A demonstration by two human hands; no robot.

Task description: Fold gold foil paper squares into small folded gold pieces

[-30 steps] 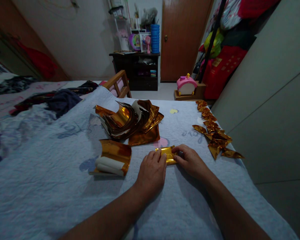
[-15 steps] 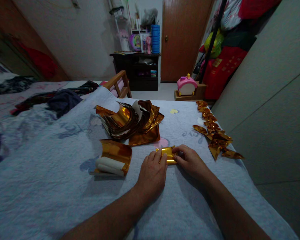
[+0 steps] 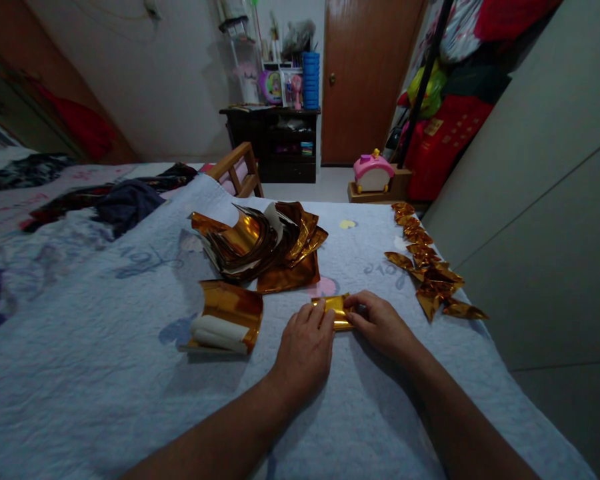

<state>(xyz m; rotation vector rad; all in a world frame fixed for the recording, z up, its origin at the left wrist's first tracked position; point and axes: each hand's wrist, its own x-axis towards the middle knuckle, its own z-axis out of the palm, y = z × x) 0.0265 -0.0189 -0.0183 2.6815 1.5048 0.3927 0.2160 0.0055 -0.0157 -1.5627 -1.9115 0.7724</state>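
A small folded sheet of gold foil paper (image 3: 337, 311) lies on the pale blue bedspread (image 3: 105, 373) between my hands. My left hand (image 3: 304, 348) presses on its left end with the fingers bent over it. From the right, my right hand (image 3: 380, 325) pinches the other end. A loose heap of curled gold sheets (image 3: 260, 241) sits just behind. Nearer on the left lies a curled stack of gold sheets (image 3: 225, 315) with white backs showing.
A row of several folded gold pieces (image 3: 427, 263) runs along the bed's right edge beside a grey cabinet wall (image 3: 545, 200). Dark clothes (image 3: 120, 197) lie at the back left. Beyond the bed stand a wooden chair (image 3: 237, 167), a dark shelf unit (image 3: 280, 140) and a door (image 3: 365, 73).
Almost nothing has moved. Both hands stay on the small gold sheet, with the fingers shifting only slightly on it.
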